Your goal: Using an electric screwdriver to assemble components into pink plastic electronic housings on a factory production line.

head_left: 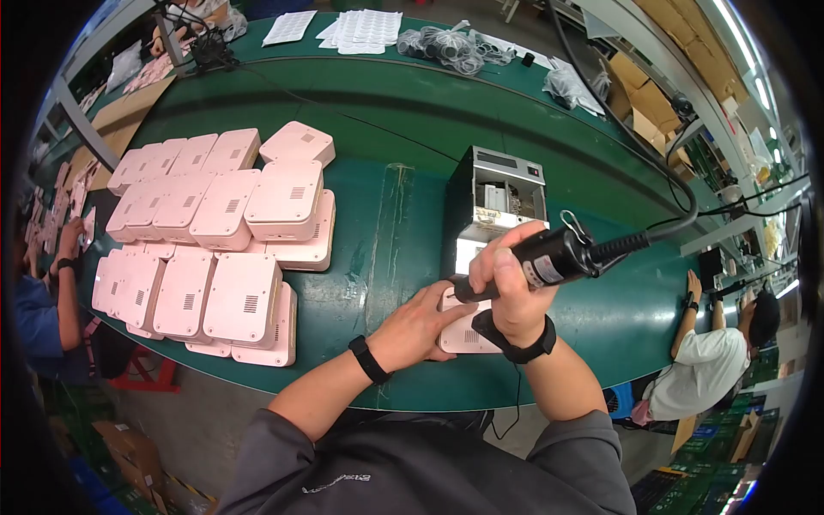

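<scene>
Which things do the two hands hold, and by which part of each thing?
The right hand grips the black corded power tool around the front of its body; the left hand holds the pale case at its left side.

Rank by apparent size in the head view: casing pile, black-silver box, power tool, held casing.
1. Casing pile
2. Black-silver box
Unsure: power tool, held casing; hands partly cover both, tool nearer camera.

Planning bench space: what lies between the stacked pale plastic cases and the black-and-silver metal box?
The head view shows a long, seemingly clear tape strip on the green tabletop between the cases and the metal box.
</scene>
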`<state>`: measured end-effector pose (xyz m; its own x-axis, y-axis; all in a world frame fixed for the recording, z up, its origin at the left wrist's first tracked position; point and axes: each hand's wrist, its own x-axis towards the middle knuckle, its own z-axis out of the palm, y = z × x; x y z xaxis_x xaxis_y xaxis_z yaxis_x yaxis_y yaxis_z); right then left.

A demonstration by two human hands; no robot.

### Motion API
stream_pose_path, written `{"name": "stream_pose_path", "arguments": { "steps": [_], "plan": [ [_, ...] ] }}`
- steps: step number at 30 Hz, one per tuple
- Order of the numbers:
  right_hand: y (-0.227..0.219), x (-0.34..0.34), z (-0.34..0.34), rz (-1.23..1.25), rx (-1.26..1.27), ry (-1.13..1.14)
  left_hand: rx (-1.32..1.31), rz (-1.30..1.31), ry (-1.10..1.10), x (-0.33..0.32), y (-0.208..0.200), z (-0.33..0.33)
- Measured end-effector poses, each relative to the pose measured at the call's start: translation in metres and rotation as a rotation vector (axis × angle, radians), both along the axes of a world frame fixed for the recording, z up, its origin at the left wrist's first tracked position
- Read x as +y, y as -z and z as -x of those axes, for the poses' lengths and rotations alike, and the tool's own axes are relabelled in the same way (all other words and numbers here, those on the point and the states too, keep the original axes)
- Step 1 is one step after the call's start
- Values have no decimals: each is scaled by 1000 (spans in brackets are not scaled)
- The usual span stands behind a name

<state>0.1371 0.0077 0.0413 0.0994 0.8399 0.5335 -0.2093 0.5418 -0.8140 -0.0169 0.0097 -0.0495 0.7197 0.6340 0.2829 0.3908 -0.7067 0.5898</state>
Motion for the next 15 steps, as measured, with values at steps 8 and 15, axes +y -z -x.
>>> {"name": "stream_pose_path", "arguments": {
  "steps": [8,15],
  "plan": [
    [-38,-9,-39,-46,117,189,-1,3,-21,1,-12,6],
    [-33,10,-59,-98,-24,307,24,30,-78,1,-19,9]
  ]
}}
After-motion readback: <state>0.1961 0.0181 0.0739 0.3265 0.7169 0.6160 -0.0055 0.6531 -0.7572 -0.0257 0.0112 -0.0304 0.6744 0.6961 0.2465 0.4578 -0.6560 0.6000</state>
